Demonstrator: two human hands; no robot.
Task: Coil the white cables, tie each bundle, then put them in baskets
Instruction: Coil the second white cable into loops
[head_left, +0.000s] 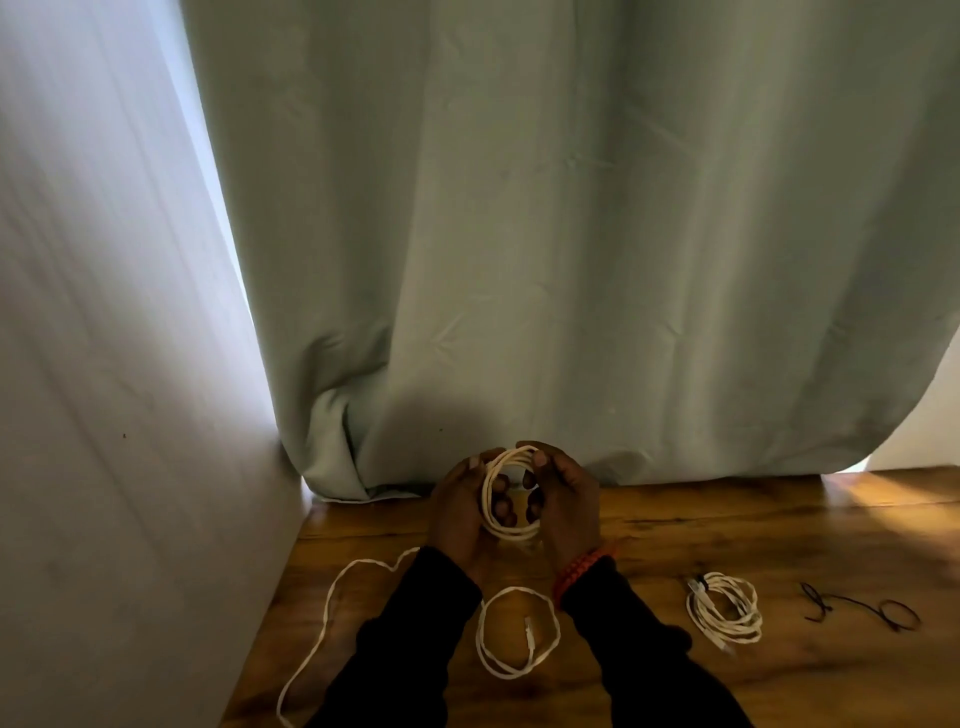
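Note:
Both hands hold one coil of white cable (511, 530) upright above the wooden table (675, 545). My left hand (460, 512) grips the coil's left side and my right hand (566, 501) grips its right side, fingers curled through the loop. Loose white cable (332, 608) trails from under my left forearm across the table to the left. A loose ring of white cable (519, 631) lies between my forearms. A finished coil (724, 610), bound by a dark tie, lies to the right.
Black ties (857, 605) lie on the table at far right. A pale green curtain (571, 234) hangs right behind my hands and touches the table's back edge. A grey wall (104, 415) bounds the table on the left. No basket is in view.

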